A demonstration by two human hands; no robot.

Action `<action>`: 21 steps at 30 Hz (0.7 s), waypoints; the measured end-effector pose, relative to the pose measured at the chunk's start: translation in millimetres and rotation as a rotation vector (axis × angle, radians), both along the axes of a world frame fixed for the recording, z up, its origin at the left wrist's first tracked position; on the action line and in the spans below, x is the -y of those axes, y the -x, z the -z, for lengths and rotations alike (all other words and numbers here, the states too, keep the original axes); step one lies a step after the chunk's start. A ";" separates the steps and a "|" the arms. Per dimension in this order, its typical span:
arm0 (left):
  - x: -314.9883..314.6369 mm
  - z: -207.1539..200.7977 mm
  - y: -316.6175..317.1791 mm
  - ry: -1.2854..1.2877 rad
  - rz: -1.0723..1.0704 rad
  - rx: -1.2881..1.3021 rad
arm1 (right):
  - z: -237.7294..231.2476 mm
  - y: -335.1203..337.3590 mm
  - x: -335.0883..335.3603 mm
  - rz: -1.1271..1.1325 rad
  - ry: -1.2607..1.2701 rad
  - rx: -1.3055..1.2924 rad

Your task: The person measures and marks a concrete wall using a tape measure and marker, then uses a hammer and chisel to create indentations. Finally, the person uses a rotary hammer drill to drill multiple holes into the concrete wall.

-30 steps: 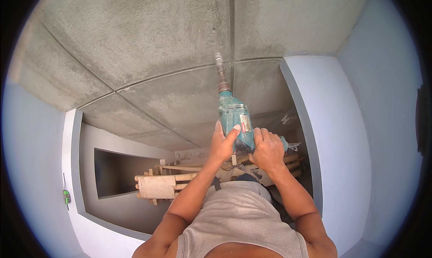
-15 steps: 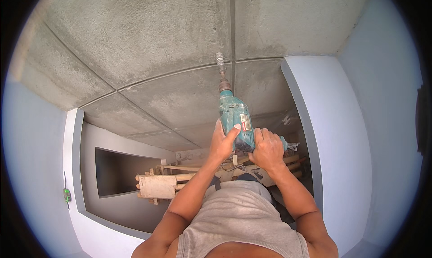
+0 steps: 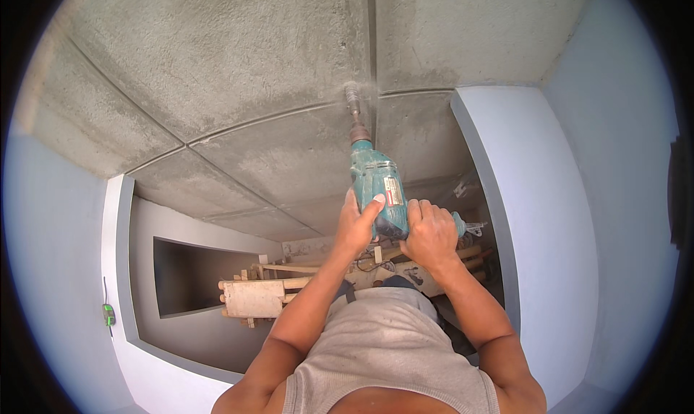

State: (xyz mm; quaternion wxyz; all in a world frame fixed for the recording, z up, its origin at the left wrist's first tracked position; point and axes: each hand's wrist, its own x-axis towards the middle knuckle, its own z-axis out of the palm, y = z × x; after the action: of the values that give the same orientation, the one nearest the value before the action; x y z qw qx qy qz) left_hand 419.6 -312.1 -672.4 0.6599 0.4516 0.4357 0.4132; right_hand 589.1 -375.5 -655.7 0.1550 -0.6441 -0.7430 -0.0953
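Note:
A teal power drill (image 3: 377, 179) points away from me, held in both my hands. My left hand (image 3: 356, 225) is closed round the left side of its body, thumb lying over the top. My right hand (image 3: 431, 235) grips the rear handle, which its fingers mostly cover. From the brown chuck (image 3: 359, 131) reaches a ribbed cylindrical bit (image 3: 352, 96). Its tip meets the grey concrete surface (image 3: 289, 60) beside a straight dark groove (image 3: 372, 35). The bit looks blurred, with a pale haze of dust around it, so the contact point is hard to make out.
Below me are wooden planks and poles (image 3: 253, 299), like a scaffold. White-framed openings edge both sides, with a pale pillar (image 3: 528, 197) on the right. A green tape measure or level-like tool (image 3: 108, 314) hangs on the left wall. A cable (image 3: 372, 266) loops beneath the drill.
The drill has shifted very slightly upward in the picture. Its bit, sharp before, is now hazy, and pale dust has appeared around the tip. Both hands keep their grip.

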 end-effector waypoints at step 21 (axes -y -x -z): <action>0.0 8.7 -5.5 -0.030 -0.059 0.079 | 1.9 -0.3 0.5 0.004 0.025 -0.004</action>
State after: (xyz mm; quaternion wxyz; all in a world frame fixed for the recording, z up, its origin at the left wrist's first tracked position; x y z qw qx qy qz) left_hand 425.1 -312.1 -681.1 0.6574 0.4317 0.4161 0.4564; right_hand 589.4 -376.0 -657.6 0.1482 -0.6475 -0.7426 -0.0849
